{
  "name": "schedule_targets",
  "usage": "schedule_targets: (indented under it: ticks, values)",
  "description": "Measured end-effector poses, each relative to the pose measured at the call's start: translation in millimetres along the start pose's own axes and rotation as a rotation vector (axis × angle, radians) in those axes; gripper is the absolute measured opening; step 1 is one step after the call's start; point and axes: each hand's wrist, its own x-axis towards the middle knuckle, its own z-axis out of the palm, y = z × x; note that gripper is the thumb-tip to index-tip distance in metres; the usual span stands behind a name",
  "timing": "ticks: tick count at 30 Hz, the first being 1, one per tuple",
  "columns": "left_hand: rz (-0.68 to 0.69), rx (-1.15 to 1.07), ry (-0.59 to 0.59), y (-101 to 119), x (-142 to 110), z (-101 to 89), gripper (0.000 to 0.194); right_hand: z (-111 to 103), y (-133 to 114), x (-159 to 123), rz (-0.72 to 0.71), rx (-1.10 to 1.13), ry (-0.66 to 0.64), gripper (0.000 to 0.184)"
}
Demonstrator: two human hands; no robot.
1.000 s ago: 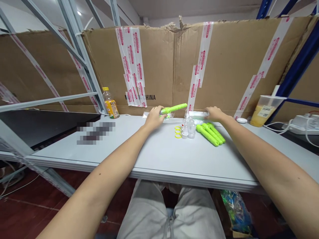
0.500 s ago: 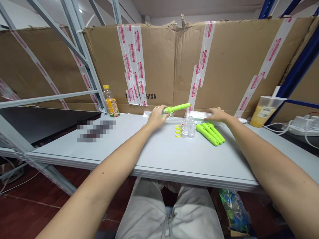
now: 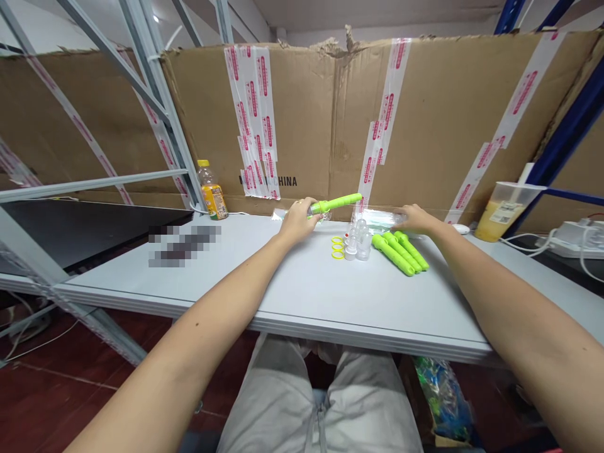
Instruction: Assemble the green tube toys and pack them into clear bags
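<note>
My left hand [image 3: 298, 220] is closed around a lime-green tube [image 3: 337, 202] with a clear end, held tilted above the back of the table. Close to its front end stand several clear plastic cylinders [image 3: 362, 244], beside a short column of yellow rings [image 3: 337, 247]. At the back right, my right hand [image 3: 414, 220] has its fingers closed on the right end of a clear plastic bag [image 3: 377, 218]; its fingertips are partly hidden. In front of that hand, several lime-green tubes [image 3: 399, 253] lie side by side at a slant.
A tall cardboard sheet [image 3: 302, 113] walls off the back of the grey table [image 3: 302, 289]. A juice bottle [image 3: 214, 195] stands at the back left. On the right are a plastic cup of yellow drink [image 3: 503, 214] and a white power strip [image 3: 576, 239] with cables.
My right hand has shifted slightly right, its fingers drawn closer together at the bag's end. The left hand keeps the green tube in nearly the same place.
</note>
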Motion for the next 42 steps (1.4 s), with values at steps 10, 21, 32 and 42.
schedule_targets:
  ticks: [10,21,32,42]
  values:
    - [0.024,0.05,0.019,-2,0,-1.4,0.028,-11,-11,-12,-0.021,0.001,0.323,0.056]
    - [0.054,0.259,0.085,5,3,-11.7,0.029,-28,-51,-35,-0.209,0.048,0.51,0.051]
    - [0.093,0.376,0.142,1,4,-17.6,0.031,-28,-63,-38,-0.285,0.06,0.495,0.047]
    - [0.203,0.314,0.07,10,5,-16.0,0.036,-39,-88,-41,-0.39,0.016,0.452,0.056]
